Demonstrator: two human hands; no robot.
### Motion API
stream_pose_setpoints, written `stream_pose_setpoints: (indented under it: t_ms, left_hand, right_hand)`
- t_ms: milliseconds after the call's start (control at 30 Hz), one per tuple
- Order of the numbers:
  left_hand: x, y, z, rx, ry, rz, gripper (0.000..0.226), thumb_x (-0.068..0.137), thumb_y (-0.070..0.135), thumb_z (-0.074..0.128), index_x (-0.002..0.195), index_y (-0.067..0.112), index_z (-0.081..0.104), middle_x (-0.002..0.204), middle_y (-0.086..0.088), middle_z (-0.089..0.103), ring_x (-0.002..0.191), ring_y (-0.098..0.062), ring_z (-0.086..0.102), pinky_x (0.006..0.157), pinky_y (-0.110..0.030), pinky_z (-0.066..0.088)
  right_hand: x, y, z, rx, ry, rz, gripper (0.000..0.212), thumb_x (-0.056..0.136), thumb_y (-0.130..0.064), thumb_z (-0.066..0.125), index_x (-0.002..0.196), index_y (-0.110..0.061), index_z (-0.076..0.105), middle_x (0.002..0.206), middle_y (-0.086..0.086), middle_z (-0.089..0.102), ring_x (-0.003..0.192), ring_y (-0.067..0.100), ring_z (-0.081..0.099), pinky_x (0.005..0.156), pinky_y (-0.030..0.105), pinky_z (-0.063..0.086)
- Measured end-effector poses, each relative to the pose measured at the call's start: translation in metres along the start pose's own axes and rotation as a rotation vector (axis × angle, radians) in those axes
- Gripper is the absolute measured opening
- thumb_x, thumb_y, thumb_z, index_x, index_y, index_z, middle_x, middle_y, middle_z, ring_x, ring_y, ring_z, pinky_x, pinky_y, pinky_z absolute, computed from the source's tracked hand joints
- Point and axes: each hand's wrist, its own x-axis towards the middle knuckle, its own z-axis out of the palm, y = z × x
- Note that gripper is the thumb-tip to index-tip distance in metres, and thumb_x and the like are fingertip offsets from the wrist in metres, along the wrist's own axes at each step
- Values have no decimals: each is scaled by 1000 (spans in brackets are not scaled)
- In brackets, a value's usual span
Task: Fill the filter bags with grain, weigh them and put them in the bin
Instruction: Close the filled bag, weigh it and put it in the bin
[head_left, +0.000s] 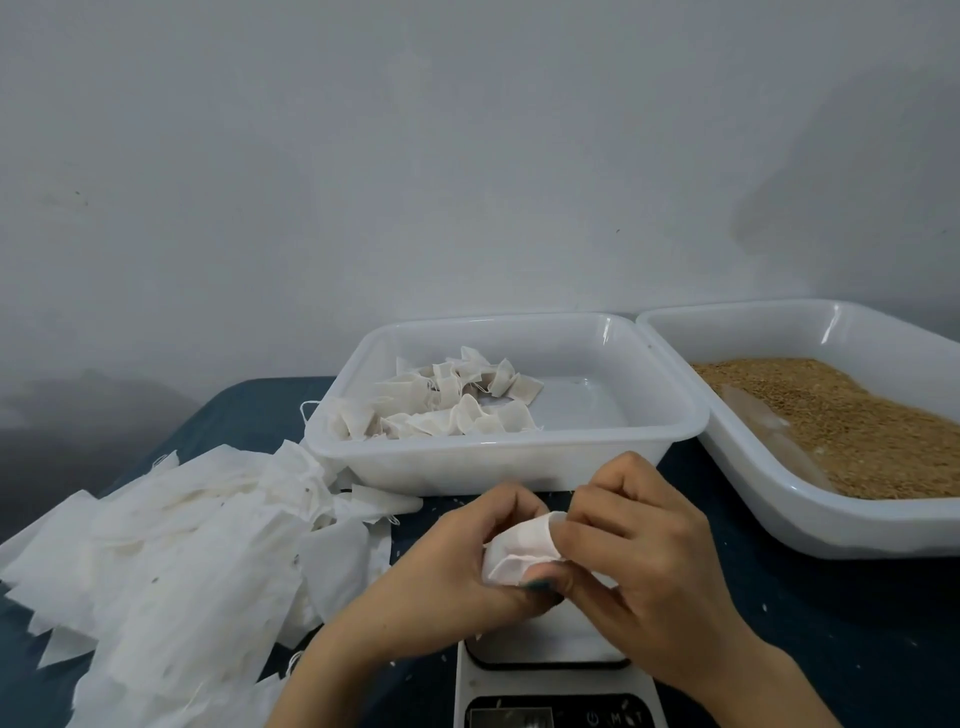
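Observation:
Both my hands hold one white filter bag (522, 550) above the white scale (550, 649) at the bottom centre. My left hand (467, 566) grips the bag's lower left side with curled fingers. My right hand (636, 551) pinches its upper right edge. Behind the hands stands a white bin (597, 452) with several filled, tied bags (447, 405) lying in its left half. A second white bin (831, 525) at the right holds brown grain (831, 421). Whether the held bag contains grain is hidden.
A loose heap of empty white filter bags (182, 561) covers the dark blue tabletop (857, 613) at the left. A few stray grains lie around the scale. A plain grey wall rises behind the bins.

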Motion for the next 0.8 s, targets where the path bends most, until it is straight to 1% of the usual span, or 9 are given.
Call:
stream_pose_setpoints:
  t_ms: [133, 233, 300, 367, 433, 500, 567, 700, 800]
  left_hand:
    - [0, -4, -1, 16, -58, 13, 27, 78, 25, 76, 98, 36, 61, 87, 14, 64, 77, -4, 58, 66, -24, 47]
    - [2, -7, 0, 41, -34, 7, 20, 80, 21, 75, 92, 32, 62, 80, 7, 62, 73, -8, 54, 64, -34, 46]
    - [3, -7, -1, 38, 10, 9, 19, 79, 29, 75, 90, 37, 62, 79, 12, 62, 72, -5, 54, 64, -27, 46]
    - [2, -6, -1, 21, 55, 4, 19, 75, 38, 74, 88, 43, 62, 77, 16, 62, 67, -2, 55, 60, -21, 46]
    - [1, -5, -2, 24, 93, 4, 18, 74, 40, 74, 86, 45, 61, 76, 17, 63, 65, 0, 57, 56, -21, 48]
    - [2, -5, -1, 23, 126, 7, 18, 75, 37, 74, 86, 43, 61, 76, 16, 63, 64, -2, 56, 55, -23, 49]
    - [3, -5, 0, 16, 157, 7, 17, 75, 35, 73, 84, 41, 60, 75, 15, 60, 62, -4, 54, 54, -25, 48]
    - [5, -7, 1, 27, 203, 28, 16, 76, 33, 72, 83, 40, 59, 74, 16, 61, 63, -3, 52, 55, -22, 45]
    - [6, -8, 2, 62, 221, 56, 19, 79, 30, 73, 82, 41, 58, 74, 18, 61, 62, 2, 51, 57, -15, 42]
  right_hand:
    - [2, -1, 1, -21, -27, -35, 30, 94, -49, 61, 81, -23, 55, 73, -7, 55, 80, 14, 44, 61, 29, 35]
    - [3, -4, -1, 30, 1, -14, 39, 84, -59, 64, 77, -21, 67, 80, -7, 61, 84, 13, 46, 66, 27, 38]
    - [4, -6, -7, 108, 63, 42, 47, 91, -60, 53, 77, -20, 74, 83, -7, 63, 86, 12, 49, 72, 26, 40]
    - [7, -2, -12, 141, 159, 121, 45, 100, -45, 44, 79, -18, 73, 82, -7, 63, 84, 13, 54, 76, 26, 40]
    - [13, 10, -19, 65, 252, 261, 30, 98, -28, 45, 83, -16, 69, 80, -5, 64, 81, 13, 54, 79, 23, 38]
    - [20, 30, -29, -93, 253, 468, 23, 94, -25, 45, 92, -17, 66, 86, -3, 64, 85, 9, 47, 76, 20, 34]
    - [20, 62, -44, -275, 113, 667, 22, 94, -25, 47, 103, -19, 66, 99, -1, 64, 97, 12, 44, 80, 31, 35]
    - [5, 124, -77, -509, -255, 1018, 35, 94, -18, 51, 128, -12, 59, 126, 13, 61, 118, 36, 51, 96, 49, 46]
    - [-2, 147, -88, -605, -595, 1207, 32, 97, -22, 50, 124, -7, 59, 107, 11, 64, 94, 30, 60, 72, 36, 48]
